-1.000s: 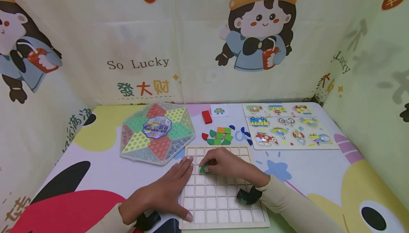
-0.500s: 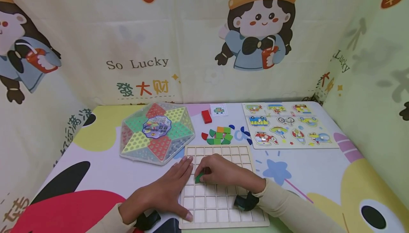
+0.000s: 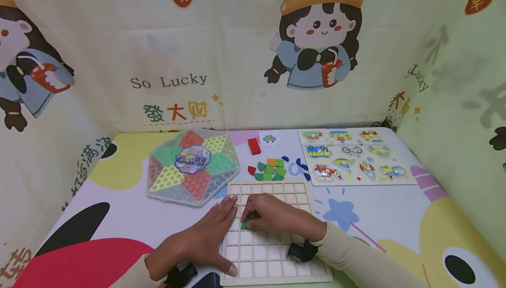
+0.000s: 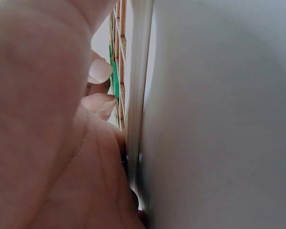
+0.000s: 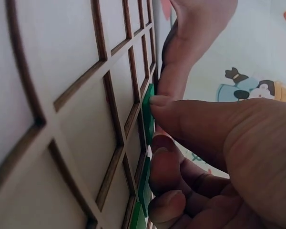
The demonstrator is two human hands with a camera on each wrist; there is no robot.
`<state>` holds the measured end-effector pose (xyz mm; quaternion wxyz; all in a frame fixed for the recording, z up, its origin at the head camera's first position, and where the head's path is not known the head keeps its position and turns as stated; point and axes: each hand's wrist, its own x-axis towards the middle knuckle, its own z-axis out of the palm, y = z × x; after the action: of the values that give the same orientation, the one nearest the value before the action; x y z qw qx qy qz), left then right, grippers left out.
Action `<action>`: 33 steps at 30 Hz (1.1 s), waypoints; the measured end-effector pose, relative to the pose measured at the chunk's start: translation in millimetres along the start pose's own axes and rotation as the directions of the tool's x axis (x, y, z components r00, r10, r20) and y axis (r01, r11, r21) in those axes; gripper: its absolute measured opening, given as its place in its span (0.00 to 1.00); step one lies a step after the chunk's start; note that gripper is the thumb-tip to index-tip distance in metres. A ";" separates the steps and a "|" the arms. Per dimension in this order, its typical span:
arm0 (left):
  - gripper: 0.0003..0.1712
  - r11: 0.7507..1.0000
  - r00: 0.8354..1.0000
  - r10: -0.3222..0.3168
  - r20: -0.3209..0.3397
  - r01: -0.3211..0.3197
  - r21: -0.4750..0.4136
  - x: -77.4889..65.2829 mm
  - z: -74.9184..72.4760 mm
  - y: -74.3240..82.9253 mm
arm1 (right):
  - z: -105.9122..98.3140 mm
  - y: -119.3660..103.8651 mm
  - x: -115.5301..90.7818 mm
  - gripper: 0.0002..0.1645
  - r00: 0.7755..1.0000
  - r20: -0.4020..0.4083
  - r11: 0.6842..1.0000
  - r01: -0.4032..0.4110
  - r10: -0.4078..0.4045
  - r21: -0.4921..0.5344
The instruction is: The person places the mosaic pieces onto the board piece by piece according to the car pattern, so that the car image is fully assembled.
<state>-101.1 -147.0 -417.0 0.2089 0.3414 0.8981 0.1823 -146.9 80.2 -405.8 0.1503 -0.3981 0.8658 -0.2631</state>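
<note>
A wooden grid board (image 3: 260,252) lies flat on the table in the head view. My left hand (image 3: 199,244) rests along its left edge, fingers straight and thumb on the lower left corner. Over the board's left columns, my right hand (image 3: 274,213) pinches a green piece (image 3: 245,224) between thumb and fingers. The right wrist view has this green piece (image 5: 148,114) at the grid's surface, under the thumb tip; whether it sits inside a cell I cannot tell. Further green pieces (image 5: 144,187) show beyond it on the board, hidden by the right hand in the head view.
Behind the board lie loose green, orange and red pieces (image 3: 271,170) and blue half-round ones (image 3: 301,163). Further back are a red block (image 3: 254,146) and a pattern card (image 3: 269,138). A hexagonal Chinese checkers box (image 3: 193,165) stands left, a vehicle puzzle board (image 3: 357,156) right.
My right hand has moved down the board toward me and slightly left, carrying the green piece. The left hand keeps its place on the board's edge.
</note>
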 end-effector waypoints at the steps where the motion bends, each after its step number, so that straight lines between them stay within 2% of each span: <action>1: 0.75 1.000 1.000 0.002 -0.001 -0.002 0.003 -0.1 0.3 -0.3 | 0.1 0.1 0.2 0.07 1.000 0.001 1.000 -0.001 0.001 -0.002; 5: 0.76 1.000 1.000 0.006 -0.006 -0.006 0.010 0.2 1.2 -1.4 | -1.6 0.7 0.1 0.07 1.000 0.008 1.000 0.010 -0.010 0.017; 12: 0.76 1.000 1.000 -0.006 0.003 0.006 0.001 0.9 0.6 -1.0 | -11.7 7.0 -3.1 0.07 0.999 -0.006 0.990 0.046 -0.046 0.132; 24: 0.76 1.000 1.000 -0.016 0.009 0.016 -0.005 0.8 1.1 -0.2 | -28.5 40.5 -9.1 0.09 0.985 -0.155 0.972 -0.037 0.075 0.233; 28: 0.76 1.000 1.000 -0.012 0.005 0.012 -0.012 0.8 1.7 -0.4 | -35.4 49.7 -12.2 0.10 0.973 -0.199 0.969 -0.067 0.116 0.237; 33: 0.76 1.000 1.000 -0.002 -0.001 0.002 -0.014 0.1 1.8 -0.7 | -44.5 60.4 -14.0 0.10 0.945 -0.260 0.964 -0.141 0.199 0.226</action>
<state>-100.6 -147.1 -418.9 0.2110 0.3390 0.8973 0.1883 -195.7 138.7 -403.5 0.0887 -0.2626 0.8779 -0.3904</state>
